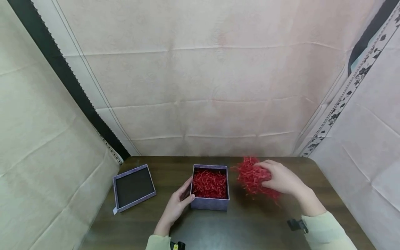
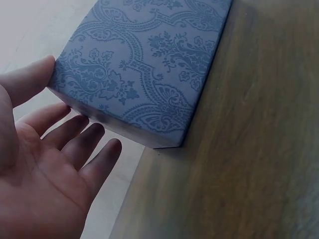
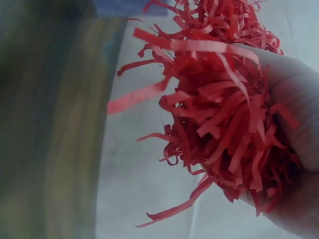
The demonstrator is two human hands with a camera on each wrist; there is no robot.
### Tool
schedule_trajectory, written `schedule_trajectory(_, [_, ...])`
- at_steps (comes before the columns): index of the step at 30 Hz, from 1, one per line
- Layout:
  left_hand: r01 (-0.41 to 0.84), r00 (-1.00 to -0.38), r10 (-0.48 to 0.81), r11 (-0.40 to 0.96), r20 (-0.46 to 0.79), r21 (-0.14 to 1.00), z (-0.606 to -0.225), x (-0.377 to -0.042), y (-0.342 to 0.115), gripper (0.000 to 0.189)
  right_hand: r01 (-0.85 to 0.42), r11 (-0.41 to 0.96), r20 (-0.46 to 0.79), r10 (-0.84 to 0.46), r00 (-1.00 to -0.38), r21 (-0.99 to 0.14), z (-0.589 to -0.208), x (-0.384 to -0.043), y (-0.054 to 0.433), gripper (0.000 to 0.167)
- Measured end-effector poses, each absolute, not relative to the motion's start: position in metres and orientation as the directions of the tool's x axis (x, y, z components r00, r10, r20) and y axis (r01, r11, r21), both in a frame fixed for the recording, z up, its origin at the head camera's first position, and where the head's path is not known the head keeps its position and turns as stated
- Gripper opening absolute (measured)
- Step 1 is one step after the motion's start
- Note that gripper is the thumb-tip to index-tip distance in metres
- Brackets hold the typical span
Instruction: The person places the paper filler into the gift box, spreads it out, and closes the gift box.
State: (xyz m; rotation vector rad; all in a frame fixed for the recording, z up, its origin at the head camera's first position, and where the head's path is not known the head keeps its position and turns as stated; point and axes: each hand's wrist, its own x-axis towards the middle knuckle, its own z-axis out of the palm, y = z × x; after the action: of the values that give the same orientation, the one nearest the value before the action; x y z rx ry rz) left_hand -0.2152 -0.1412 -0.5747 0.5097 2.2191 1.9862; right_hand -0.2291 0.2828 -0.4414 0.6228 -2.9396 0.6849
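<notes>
In the head view, a purple box stands on the table, filled with red shredded paper. My left hand rests against its left side, thumb at the near corner and fingers along the wall. Up close in the left wrist view, the box shows a blue floral pattern, and the fingers of the left hand look relaxed. To the right of the box, my right hand grips a bunch of loose red shredded paper. Strands of this bunch stick out around the fingers in the right wrist view.
A shallow purple box lid, dark inside and facing up, lies left of the box. The brown table has pale cloth walls behind it and at both sides.
</notes>
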Motion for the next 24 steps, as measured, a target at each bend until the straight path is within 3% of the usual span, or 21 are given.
schedule_trajectory(6, [0.161,-0.936,0.328,0.084,0.126,0.983,-0.573,-0.215,-0.142,0.066,-0.471,0.805,0.168,-0.440,-0.882,-0.360,-0.434,-0.239,0.251,0.057])
schedule_trajectory(15, [0.141,-0.941,0.321,0.083,0.108,0.986,-0.571,-0.216,-0.141,0.066,-0.486,0.824,0.075,-0.487,-0.870,-0.291,-0.430,-0.252,0.203,0.064])
schedule_trajectory(24, [0.136,-0.941,0.322,0.069,0.107,0.988,-0.573,-0.216,-0.142,0.067,-0.567,0.790,0.053,-0.572,-0.819,-0.235,-0.430,-0.261,0.159,0.058])
